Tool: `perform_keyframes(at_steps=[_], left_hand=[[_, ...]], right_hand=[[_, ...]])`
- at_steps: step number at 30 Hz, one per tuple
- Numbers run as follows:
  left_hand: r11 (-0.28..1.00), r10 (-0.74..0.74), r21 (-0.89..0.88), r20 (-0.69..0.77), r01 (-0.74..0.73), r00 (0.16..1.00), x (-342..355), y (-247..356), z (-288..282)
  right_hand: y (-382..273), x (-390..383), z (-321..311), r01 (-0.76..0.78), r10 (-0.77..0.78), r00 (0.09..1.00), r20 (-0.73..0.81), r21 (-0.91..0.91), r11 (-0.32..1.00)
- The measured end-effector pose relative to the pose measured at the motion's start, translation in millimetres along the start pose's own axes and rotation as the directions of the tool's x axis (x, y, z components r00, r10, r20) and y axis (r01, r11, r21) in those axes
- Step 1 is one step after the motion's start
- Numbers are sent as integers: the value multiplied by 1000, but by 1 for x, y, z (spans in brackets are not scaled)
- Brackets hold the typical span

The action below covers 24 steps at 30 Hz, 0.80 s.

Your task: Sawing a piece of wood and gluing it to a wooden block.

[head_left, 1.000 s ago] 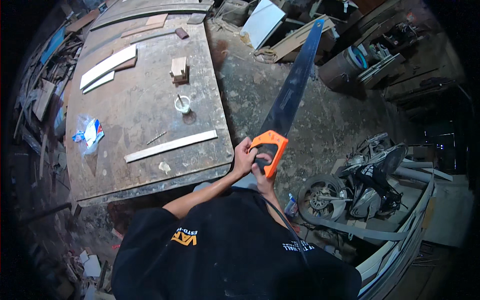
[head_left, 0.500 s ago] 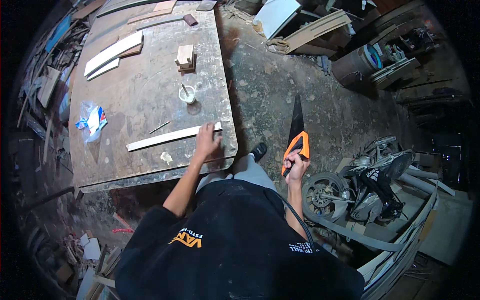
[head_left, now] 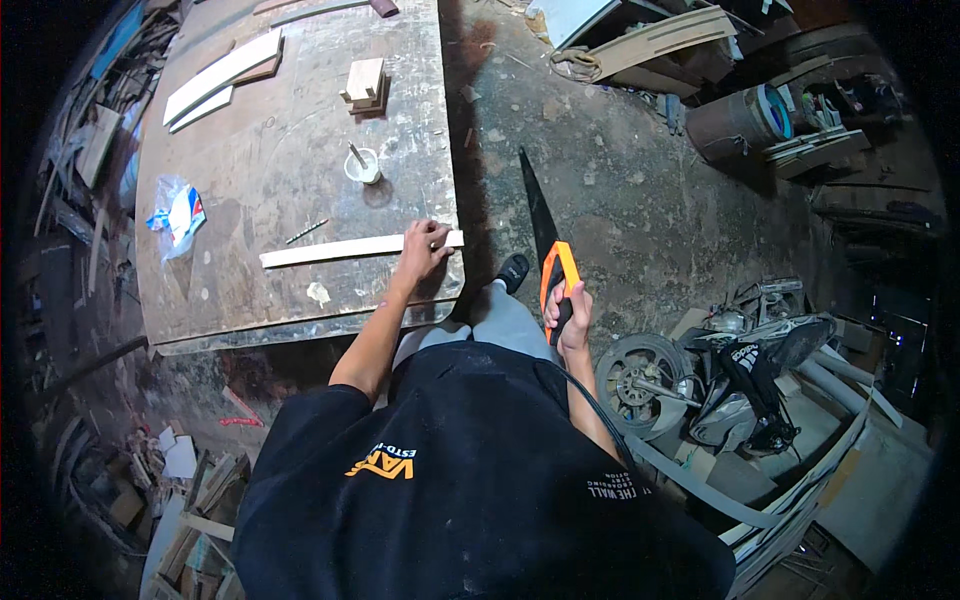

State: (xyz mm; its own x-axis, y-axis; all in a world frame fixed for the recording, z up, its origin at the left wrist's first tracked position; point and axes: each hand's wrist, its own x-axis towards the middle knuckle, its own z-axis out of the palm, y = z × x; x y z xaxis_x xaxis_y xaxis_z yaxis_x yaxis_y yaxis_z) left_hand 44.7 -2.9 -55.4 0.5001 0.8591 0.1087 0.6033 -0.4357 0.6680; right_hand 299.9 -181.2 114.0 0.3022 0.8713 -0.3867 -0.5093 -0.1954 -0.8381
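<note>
Desk [head_left: 220, 300], at the person's left, its right edge bordering the floor [head_left: 620, 200]. Handsaw [head_left: 541, 215], orange and black, above the floor and apart from the desk; its blade [head_left: 533, 190] points away from the person, leaning left. Wooden strip [head_left: 335, 250], pale, flat near the desk's close edge; its long axis runs left to right, roughly crosswise to the blade, and its right end reaches the desk's right edge, though any overhang cannot be told. Left grip [head_left: 425, 250], the nearer one, upon the strip just short of that end, fingers bent over it; whether they pinch or merely press cannot be told. Right grip [head_left: 572, 318], closed around the saw's handle, right of the strip and well apart from it.
</note>
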Motion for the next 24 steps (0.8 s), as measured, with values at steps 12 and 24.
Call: perform_keyframes(at_steps=[12,24], left_hand=[[966,-234,-122,-25,229,972,18,7,23],[918,-348,-223,-58,328,936,17,10,23]], right_hand=[[27,56,52,-284,288,958,-9,142,948],[37,55,89,-289,289,956,-56,3,957]])
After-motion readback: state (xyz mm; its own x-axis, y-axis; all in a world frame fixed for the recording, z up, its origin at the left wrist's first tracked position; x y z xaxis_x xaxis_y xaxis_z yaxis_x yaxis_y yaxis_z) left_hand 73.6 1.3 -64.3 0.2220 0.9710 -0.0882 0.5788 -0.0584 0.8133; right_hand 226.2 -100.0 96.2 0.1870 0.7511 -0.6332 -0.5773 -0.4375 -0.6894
